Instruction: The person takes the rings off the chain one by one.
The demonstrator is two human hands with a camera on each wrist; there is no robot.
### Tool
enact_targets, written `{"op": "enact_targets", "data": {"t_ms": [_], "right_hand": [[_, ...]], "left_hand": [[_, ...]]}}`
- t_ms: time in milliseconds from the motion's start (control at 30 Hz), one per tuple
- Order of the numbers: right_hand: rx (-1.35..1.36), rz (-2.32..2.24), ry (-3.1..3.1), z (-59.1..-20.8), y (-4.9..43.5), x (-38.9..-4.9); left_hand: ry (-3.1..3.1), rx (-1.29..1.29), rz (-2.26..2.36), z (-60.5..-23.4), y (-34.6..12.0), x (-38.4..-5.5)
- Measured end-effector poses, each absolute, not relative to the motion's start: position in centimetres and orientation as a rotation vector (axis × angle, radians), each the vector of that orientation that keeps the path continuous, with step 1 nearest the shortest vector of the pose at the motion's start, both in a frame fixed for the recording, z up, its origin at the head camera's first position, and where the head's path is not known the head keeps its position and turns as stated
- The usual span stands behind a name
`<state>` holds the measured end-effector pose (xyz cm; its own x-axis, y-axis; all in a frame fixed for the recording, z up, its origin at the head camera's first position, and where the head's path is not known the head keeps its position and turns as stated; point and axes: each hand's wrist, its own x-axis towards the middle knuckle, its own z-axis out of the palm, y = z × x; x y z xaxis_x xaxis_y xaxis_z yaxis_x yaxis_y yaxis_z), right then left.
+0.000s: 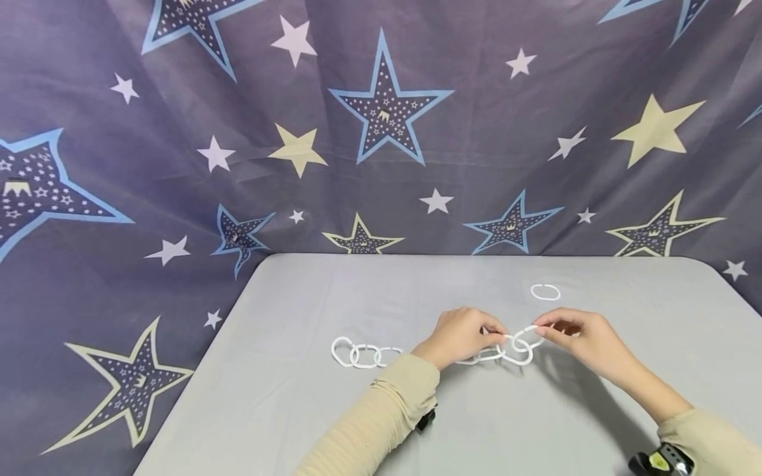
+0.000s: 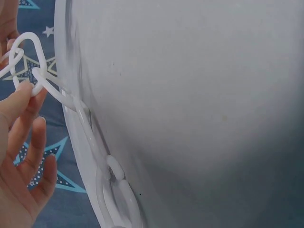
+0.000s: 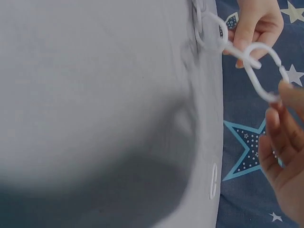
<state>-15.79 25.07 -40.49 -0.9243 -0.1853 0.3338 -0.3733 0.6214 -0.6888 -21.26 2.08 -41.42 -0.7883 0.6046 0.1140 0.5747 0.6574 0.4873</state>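
Observation:
A chain of white plastic links [image 1: 364,366] runs across the grey table and rises at its right end toward both hands. My left hand [image 1: 461,335] pinches a white link [image 2: 28,35] near that end between thumb and forefinger, the other fingers loosely bent. Between the thumb and fingertips of my right hand [image 1: 580,334] is the end link [image 3: 255,83], which passes through the link in the left hand. A small gap shows in the side of this end link, near the right fingertips. My left hand and forearm hide the middle of the chain.
One loose white link [image 1: 545,299] lies on the table [image 1: 333,291] beyond my right hand. A dark cloth with stars [image 1: 476,165] hangs behind the table and along its left side. Each wrist wears a dark device below its sleeve.

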Motion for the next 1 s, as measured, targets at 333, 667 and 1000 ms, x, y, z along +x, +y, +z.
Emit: {"op": "enact_targets", "data": {"t_ms": [333,667,1000], "right_hand": [[0.573,1.155,-2.582,-41.1,25.2,-16.7],[0.703,1.099,-2.520,-41.4,25.2,-17.8],[0.877,1.069,-2.419,-41.4,24.6,-18.6]], "left_hand": [[2.797,1.041,0.819,-41.3,2.1,-21.5],[2.798,1.047,0.850,-41.5,1.9,-21.5],[2.800,1.068,0.836,-41.6,1.8,-21.6]]}}
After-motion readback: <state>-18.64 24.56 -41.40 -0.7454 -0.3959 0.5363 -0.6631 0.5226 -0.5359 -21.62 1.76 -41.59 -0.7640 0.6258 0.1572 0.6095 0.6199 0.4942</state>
